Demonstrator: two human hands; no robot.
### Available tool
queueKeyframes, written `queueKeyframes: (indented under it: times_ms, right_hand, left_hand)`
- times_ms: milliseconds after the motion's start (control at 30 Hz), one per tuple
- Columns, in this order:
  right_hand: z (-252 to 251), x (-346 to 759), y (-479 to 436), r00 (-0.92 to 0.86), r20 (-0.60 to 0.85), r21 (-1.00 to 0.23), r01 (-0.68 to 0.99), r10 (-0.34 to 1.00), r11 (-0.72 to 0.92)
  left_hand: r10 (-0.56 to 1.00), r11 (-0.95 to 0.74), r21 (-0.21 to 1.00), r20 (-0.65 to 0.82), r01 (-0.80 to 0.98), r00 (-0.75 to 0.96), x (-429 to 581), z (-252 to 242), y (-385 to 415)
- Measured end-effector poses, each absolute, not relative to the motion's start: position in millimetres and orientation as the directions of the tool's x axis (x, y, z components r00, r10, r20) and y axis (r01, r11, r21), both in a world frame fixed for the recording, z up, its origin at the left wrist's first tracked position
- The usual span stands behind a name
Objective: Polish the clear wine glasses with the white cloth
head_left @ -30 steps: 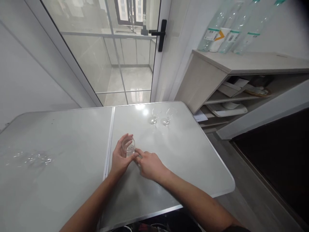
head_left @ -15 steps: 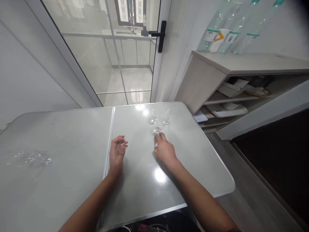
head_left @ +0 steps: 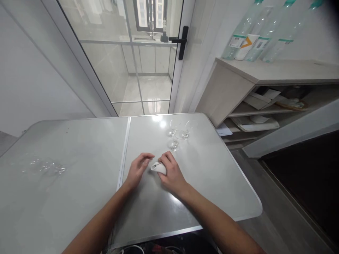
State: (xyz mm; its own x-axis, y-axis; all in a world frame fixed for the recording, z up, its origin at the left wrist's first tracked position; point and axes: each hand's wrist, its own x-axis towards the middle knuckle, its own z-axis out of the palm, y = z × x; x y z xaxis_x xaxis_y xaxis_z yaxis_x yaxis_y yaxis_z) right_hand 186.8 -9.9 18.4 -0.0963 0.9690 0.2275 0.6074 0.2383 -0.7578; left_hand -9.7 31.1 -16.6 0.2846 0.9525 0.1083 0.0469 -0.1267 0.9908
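Note:
My right hand [head_left: 172, 173] is closed around a small white tube-shaped object [head_left: 159, 168], low over the right part of the table. Its hollow-looking end sticks out to the left; the rest is hidden in my palm, and I cannot tell its exact kind. Just left of that end is my left hand [head_left: 137, 168], open with bent fingers, holding nothing and apart from the white object. Beyond my right hand stands a clear glass piece [head_left: 174, 145], with further clear glassware [head_left: 185, 135] close behind it. The thin outlines of the glass are hard to make out.
Several more clear glass pieces [head_left: 49, 167] stand on the left part of the grey table [head_left: 87, 208]. A metal strip [head_left: 124, 151] divides the tabletop. At right is a shelf unit [head_left: 235, 91] with plastic bottles [head_left: 237, 42] on top. Behind the table is a glass door [head_left: 148, 88].
My right hand has drawn back from the nearest glass piece toward me and left, bringing the white object into clearer view. My left hand has moved right, close to it. The view has shifted slightly.

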Motion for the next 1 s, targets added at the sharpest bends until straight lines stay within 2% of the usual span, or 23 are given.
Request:
queueKeyframes:
  times_ms: [67,133,200,300,400,500,600,733,800,933,1000]
  right_hand:
    - [19.5,180.1,-11.0,-0.058,0.254,-0.910,0.324,0.965,0.259]
    - [17.1,178.1,-9.1,-0.008,0.171,-0.979,0.108,0.985,0.170]
    - [11.9,179.5,-5.7,-0.008,0.060,-0.998,-0.027,0.998,0.060]
    - [3.4,184.6,0.6,0.030,-0.062,-0.991,-0.123,0.998,-0.058]
    - [0.0,190.3,6.0,0.087,-0.080,-0.990,-0.125,0.993,-0.068]
    - [2.4,193.0,7.9,0.082,0.006,-0.997,-0.079,0.997,0.012]
    - [5.2,191.2,7.4,0.078,0.035,-0.994,-0.101,0.996,0.043]
    - [5.2,188.5,7.7,0.202,-0.001,-0.997,-0.080,0.979,0.016]
    - [5.9,189.3,8.8,0.231,0.014,-0.999,-0.048,0.973,0.025]
    - [8.3,192.0,11.0,0.211,-0.001,-1.000,-0.022,0.978,0.004]
    - [7.8,191.9,11.5,0.186,-0.029,-0.999,-0.036,0.982,-0.023]
  left_hand:
    - [0.858,-0.032,0.999,0.047,-0.038,0.511,-6.1,-14.1,28.5]
    - [0.790,0.023,0.997,0.030,-0.077,0.613,-1.4,-12.3,25.2]
    - [0.781,0.030,0.998,0.016,-0.063,0.624,2.1,-11.4,22.2]
    - [0.832,0.049,0.999,-0.027,-0.024,0.554,2.4,-11.8,20.8]
    - [0.918,0.069,0.997,-0.075,0.029,0.389,-0.9,-13.2,23.0]
    - [0.959,0.018,0.998,-0.034,0.059,0.280,-2.1,-14.0,25.0]
    - [0.939,-0.086,0.994,0.060,0.061,0.338,-0.3,-14.6,24.2]
    - [0.901,-0.113,0.986,0.048,0.126,0.431,2.0,-17.8,21.6]
    - [0.909,-0.125,0.979,0.046,0.164,0.415,1.5,-18.5,21.8]
    - [0.937,-0.053,0.990,0.003,0.134,0.349,-0.2,-13.6,23.0]
    - [0.905,-0.009,0.993,-0.041,0.117,0.423,1.9,-10.9,21.9]
